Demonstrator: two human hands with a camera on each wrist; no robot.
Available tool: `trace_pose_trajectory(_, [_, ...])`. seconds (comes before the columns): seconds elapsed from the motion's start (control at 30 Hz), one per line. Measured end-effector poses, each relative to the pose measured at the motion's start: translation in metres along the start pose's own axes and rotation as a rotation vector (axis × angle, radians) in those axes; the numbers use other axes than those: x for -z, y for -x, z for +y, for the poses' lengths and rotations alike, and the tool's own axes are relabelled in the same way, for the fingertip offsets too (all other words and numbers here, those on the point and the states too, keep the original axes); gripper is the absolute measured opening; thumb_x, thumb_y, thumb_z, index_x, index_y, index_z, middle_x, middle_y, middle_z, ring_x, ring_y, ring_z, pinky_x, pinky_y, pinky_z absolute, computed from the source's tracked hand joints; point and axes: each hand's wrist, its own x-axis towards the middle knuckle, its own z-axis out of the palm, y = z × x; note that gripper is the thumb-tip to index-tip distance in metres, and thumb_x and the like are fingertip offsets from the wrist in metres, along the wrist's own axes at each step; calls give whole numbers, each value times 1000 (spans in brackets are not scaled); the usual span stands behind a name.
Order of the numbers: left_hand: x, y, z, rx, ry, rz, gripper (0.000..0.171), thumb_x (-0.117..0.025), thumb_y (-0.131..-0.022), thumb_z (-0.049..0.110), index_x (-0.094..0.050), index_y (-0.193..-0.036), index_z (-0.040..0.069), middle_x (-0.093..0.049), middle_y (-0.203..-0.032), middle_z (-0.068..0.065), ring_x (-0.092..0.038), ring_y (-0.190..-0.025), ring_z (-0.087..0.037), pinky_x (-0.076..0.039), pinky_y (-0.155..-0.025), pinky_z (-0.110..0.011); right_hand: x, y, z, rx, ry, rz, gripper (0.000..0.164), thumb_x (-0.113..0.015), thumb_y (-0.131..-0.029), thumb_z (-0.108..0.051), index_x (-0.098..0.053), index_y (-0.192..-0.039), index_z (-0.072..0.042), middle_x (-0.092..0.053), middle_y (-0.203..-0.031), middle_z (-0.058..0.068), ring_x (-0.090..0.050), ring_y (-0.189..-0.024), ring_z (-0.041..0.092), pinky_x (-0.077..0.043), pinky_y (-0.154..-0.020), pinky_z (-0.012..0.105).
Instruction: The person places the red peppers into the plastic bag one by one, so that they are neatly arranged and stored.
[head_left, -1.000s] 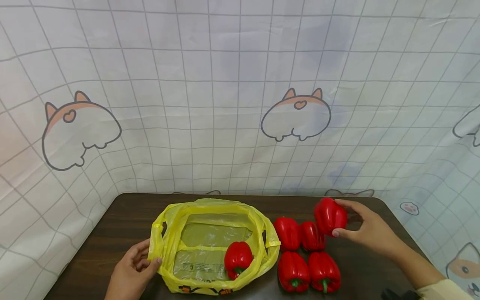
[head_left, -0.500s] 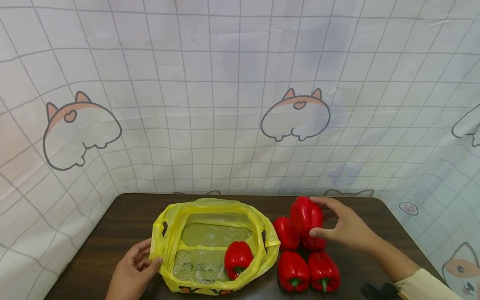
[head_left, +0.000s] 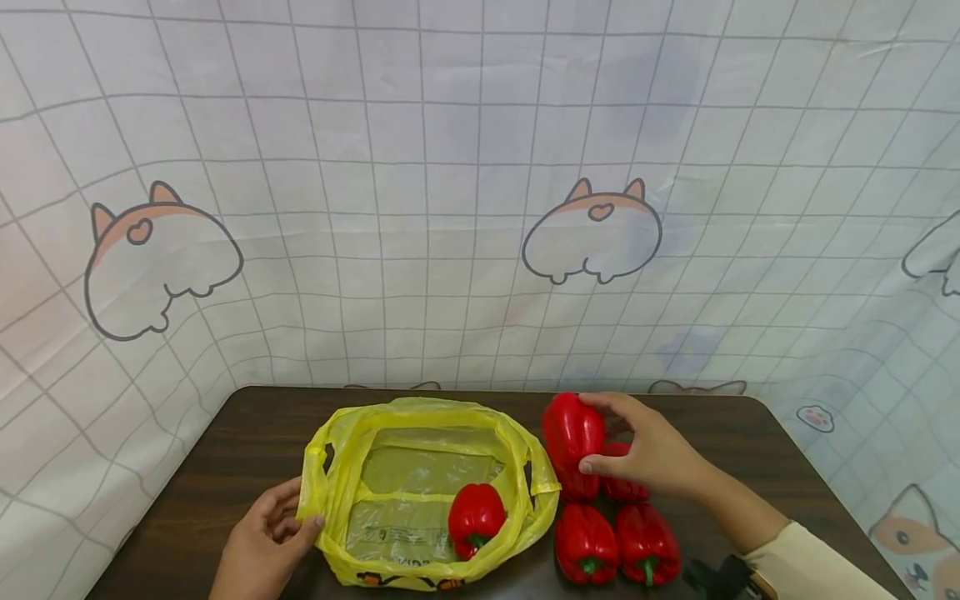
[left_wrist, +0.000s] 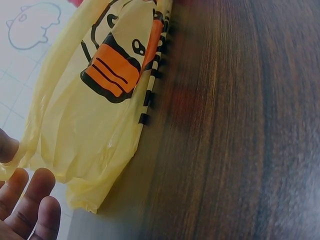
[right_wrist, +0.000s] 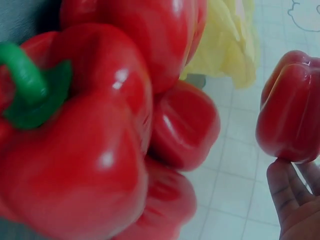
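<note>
My left hand [head_left: 264, 537] pinches the left edge of an open yellow plastic bag [head_left: 326, 487] between thumb and fingers; the bag's printed side [left_wrist: 85, 130] shows close up in the left wrist view. One red bell pepper [head_left: 477, 518] lies inside the bag, toward its right front. Raised in my right hand [head_left: 652, 446] is another red bell pepper [head_left: 573, 429], gripped from its right side with the thumb in front. In the head view it overlaps the back-left pepper [head_left: 579, 487] of the group on the table. The right wrist view shows my fingertips against the held pepper [right_wrist: 290, 107].
Several red peppers stand grouped right of the bag, with a green-stemmed one [head_left: 588, 546] and its neighbour [head_left: 647, 546] in front and one [head_left: 626, 490] behind, partly hidden. The dark wooden table [head_left: 255, 433] meets a white gridded cloth [head_left: 465, 333] at the back.
My right hand has carried the held pepper leftward from the right side of the group, closer to the bag. The left hand and the bag have stayed about where they were.
</note>
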Motion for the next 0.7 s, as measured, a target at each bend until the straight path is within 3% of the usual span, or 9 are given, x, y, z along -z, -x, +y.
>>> trace_pose_trajectory(0.23, [-1, 0, 1, 8, 6, 0, 74, -80, -93, 30, -43, -151, 3, -58, -135, -22, -69, -89, -17, -57, -73, -26, -8, -9, -8, 20, -29, -20, 80, -90, -79, -41, -54, -146, -18, -61, -128, 1, -63, -102, 20, -58, -76, 34])
trace_pose_trajectory(0.5, [-3, -1, 2, 10, 16, 2, 76, -80, -93, 30, -41, -152, 3, -57, -137, -23, -69, -90, -16, -57, -73, -26, -16, -19, -17, 9, -29, -46, 81, -91, -78, -43, -53, -147, -21, -59, -132, 0, -62, -104, 21, -57, -79, 41])
trace_pose_trajectory(0.7, [-4, 0, 4, 7, 22, 8, 73, -80, -93, 27, -43, -151, 5, -58, -137, -22, -69, -90, -17, -57, -74, -26, -21, -24, -23, -11, -33, -65, 82, -91, -78, -41, -52, -147, -20, -59, -129, 0, -62, -102, 21, -57, -78, 35])
